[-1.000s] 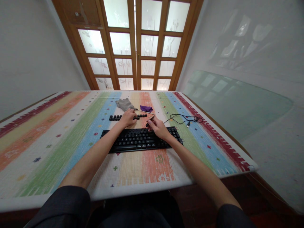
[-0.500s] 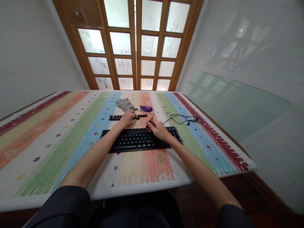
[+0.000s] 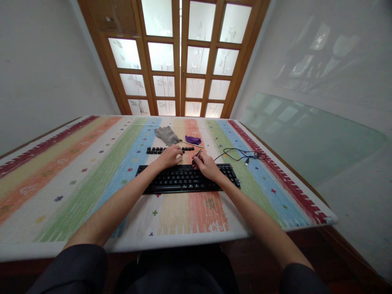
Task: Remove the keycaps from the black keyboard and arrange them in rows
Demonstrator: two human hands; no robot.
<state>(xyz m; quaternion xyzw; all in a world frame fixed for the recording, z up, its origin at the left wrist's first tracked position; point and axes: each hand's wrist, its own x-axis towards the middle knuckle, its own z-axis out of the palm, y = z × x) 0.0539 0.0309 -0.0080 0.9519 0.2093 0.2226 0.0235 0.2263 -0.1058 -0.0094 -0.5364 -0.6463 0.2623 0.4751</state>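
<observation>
A black computer keyboard (image 3: 183, 179) lies across the cloth in front of me. Just past its far edge, my left hand (image 3: 171, 157) hovers with fingers curled and thumb drawn in near a row of loose black keycaps (image 3: 154, 150); anything small between the fingertips is too tiny to make out. My right hand (image 3: 206, 166) is over the keyboard's upper right part, fingers pinched round a slim pen-like tool (image 3: 198, 154) whose tip points away from me. The hand covers some of the keys and part of the tool.
Behind the keycaps lie a grey cloth or glove (image 3: 167, 135), a purple cloth (image 3: 192, 140) and a thin rod (image 3: 192, 144). The black USB cable (image 3: 234, 155) is coiled at the right. A striped tablecloth (image 3: 101, 192) covers the table; a wall stands beyond its right edge.
My left hand has drawn back from the loose keycaps toward the keyboard, its fingers now more curled. The right hand keeps its grip on the slim tool, and the whole view has shifted slightly.
</observation>
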